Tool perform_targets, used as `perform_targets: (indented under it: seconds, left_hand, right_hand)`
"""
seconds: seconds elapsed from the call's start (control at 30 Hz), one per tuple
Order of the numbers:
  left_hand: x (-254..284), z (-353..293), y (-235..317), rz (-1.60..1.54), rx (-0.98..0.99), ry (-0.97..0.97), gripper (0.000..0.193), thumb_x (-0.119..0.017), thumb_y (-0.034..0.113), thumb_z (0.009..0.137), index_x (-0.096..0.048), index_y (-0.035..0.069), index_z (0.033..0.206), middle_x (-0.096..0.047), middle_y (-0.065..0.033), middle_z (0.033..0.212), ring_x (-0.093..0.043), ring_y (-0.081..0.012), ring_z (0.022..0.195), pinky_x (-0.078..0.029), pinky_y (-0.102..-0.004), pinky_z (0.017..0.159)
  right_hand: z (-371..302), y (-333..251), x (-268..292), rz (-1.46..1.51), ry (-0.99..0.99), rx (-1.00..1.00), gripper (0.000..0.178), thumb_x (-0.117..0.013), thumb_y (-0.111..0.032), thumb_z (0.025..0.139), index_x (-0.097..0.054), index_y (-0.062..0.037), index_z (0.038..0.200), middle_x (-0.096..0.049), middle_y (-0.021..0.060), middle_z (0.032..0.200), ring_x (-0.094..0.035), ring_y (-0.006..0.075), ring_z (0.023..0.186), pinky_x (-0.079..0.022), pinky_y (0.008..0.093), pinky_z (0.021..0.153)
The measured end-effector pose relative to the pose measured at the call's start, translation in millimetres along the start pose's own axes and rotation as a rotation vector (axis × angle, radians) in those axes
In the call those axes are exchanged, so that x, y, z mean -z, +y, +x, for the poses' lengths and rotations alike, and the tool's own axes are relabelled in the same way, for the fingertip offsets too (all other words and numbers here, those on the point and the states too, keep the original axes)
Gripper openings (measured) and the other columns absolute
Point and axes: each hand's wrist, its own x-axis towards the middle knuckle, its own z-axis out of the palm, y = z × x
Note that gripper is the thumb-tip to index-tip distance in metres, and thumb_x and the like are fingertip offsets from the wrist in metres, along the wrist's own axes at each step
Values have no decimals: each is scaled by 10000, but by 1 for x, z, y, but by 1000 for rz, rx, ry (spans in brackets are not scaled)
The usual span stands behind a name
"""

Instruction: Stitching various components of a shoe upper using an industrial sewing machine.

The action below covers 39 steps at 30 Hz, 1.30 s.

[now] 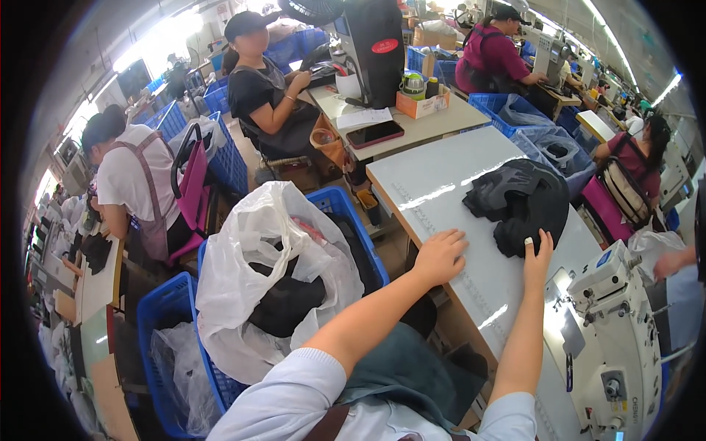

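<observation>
A bunched black fabric piece (540,187), perhaps a garment, lies in a heap on the pale worktable (412,176), with dark grey parts at its far side. My right hand (538,257) is at the near edge of the heap, thumb and fingers closed on the cloth; one digit has a white wrap at its tip. Beside the table's left edge, my left hand (443,256) rests palm down on the tabletop, fingers loosely extended and nothing in them. It is apart from the cloth.
A white sewing machine (610,331) stands close to my right forearm. On my left, a blue crate (338,202) holds a white plastic bag (243,220) of black cloth. A phone (375,134) lies on the table ahead. Co-workers sit around, and another person's hand (671,263) shows at right.
</observation>
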Motion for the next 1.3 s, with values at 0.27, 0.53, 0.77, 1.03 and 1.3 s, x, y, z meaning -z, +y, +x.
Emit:
perform_targets:
  seconds: [0.27, 0.53, 0.77, 1.03, 1.3]
  left_hand:
    - [-2, 4, 1, 2, -5, -5, 334, -575, 190, 803, -619, 71, 1112, -559, -101, 1278, -468, -288, 1241, -380, -422, 1014]
    - [-1, 1, 1, -34, 0, -18, 340, -563, 200, 802, -622, 50, 1102, -549, -135, 1281, -455, -296, 1248, -350, -427, 1041]
    - [1, 1, 1, -45, 5, 1, 331, -566, 191, 797, -629, 47, 1088, -556, -134, 1273, -465, -301, 1237, -351, -430, 1039]
    - [0, 0, 0, -56, 6, 14, 332, -564, 180, 789, -623, 47, 1087, -557, -134, 1264, -466, -309, 1233, -354, -435, 1036]
    - [-2, 0, 0, -45, -3, 21, 325, -560, 183, 785, -624, 54, 1076, -561, -127, 1256, -472, -301, 1230, -363, -421, 1030]
  right_hand:
    - [3, 9, -2, 0, 29, 30, 426, -545, -228, 920, -481, -66, 1309, -364, 167, 1429, -359, 353, 1306, -275, 407, 1092]
    - [0, -1, 0, 29, 13, 0, 417, -540, -215, 923, -483, -65, 1309, -362, 165, 1430, -353, 345, 1310, -269, 400, 1096]
    - [0, 0, -1, 10, 11, 7, 421, -540, -219, 926, -480, -67, 1314, -360, 164, 1432, -352, 342, 1313, -269, 400, 1096]
    - [0, 4, -2, 9, 12, 10, 425, -541, -222, 926, -481, -62, 1315, -365, 168, 1429, -355, 342, 1312, -268, 398, 1097]
    - [1, 6, -1, -22, 0, 20, 429, -531, -229, 928, -478, -66, 1321, -361, 163, 1436, -354, 340, 1317, -269, 397, 1097]
